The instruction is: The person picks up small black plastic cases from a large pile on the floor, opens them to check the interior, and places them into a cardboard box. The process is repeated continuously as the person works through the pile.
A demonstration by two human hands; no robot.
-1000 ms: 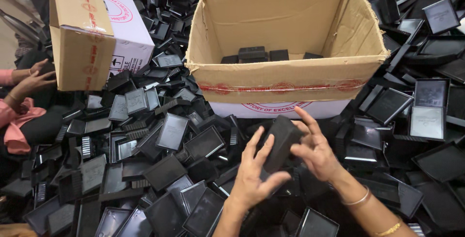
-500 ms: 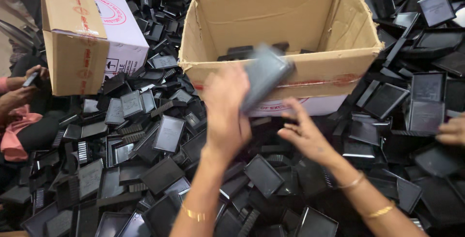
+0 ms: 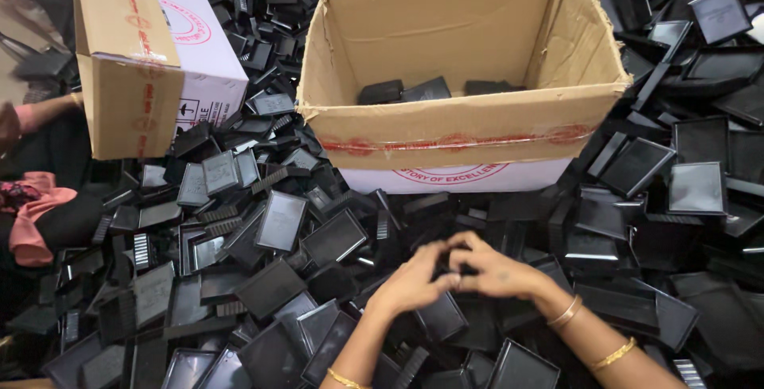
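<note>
Meeting over the black trays, left hand touches right hand.

Small black tray among heap

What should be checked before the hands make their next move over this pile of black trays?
1. Left hand and right hand together over the pile: ok.
2. A black tray within their grasp: cannot tell, fingers hide it.
3. Open cardboard box upright, mouth clear: ok.
4. Room in the box, only a few black pieces inside: ok.
5. Second box and the other person's sleeve clear of the hands: ok.
</note>
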